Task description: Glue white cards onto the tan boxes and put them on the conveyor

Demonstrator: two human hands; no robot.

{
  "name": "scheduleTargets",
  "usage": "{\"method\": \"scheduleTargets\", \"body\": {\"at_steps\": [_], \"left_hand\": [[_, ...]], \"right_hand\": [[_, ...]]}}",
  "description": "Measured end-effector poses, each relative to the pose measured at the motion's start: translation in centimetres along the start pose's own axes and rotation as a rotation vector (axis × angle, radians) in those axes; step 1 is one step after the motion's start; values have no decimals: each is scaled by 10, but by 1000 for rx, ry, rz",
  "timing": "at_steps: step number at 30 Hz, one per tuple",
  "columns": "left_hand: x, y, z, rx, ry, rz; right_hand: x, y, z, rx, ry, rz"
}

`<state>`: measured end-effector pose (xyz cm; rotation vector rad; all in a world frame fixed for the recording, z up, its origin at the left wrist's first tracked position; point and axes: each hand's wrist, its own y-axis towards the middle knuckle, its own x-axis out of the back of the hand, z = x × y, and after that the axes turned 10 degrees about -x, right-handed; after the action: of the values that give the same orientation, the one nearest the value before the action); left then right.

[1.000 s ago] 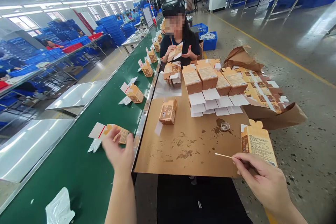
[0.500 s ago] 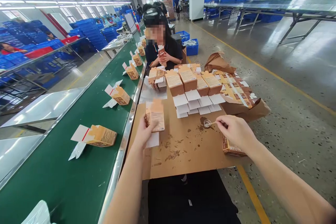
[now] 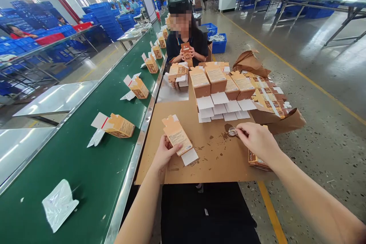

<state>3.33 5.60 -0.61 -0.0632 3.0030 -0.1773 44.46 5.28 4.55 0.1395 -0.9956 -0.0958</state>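
My left hand (image 3: 166,153) grips a tan-and-brown paper carton (image 3: 179,136) by its lower left side. The carton leans with its cut-out tabs toward the upper left, and a white flap (image 3: 190,156) sticks out at its lower end. Over the right part of the cardboard sheet (image 3: 211,167), my right hand (image 3: 257,139) is closed in a pinch on a thin stick, mostly hidden by the fingers. The stick's end is at a small clear round dish (image 3: 232,132), with dark wet spots around it. Partly under my right forearm lies another brown carton (image 3: 257,161).
Stacked cartons (image 3: 215,78) with white flaps stand behind the dish, beside brown wrapping paper (image 3: 286,124). On my left runs a green conveyor belt (image 3: 94,175) carrying several cartons (image 3: 121,126) and a plastic pouch (image 3: 60,205). Opposite, a person (image 3: 184,42) holds a carton.
The carton in my left hand has turned from upright to leaning left, its white flap now at the lower right. My right fingers are closer to the dish. The view has shifted slightly.
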Motion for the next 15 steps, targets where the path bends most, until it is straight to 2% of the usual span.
{"method": "scheduleTargets", "body": {"at_steps": [3,8,11,15], "left_hand": [[-3,-3,-4,7,28,29],[-8,-9,-7,-26,83,40],[-10,-11,-5,-53,96,39],[-11,-13,-3,-67,107,46]], "right_hand": [[-18,-32,32,61,191,-38],[-87,-66,85,109,355,118],[-117,-69,96,109,358,154],[-125,-66,90,116,359,147]]}}
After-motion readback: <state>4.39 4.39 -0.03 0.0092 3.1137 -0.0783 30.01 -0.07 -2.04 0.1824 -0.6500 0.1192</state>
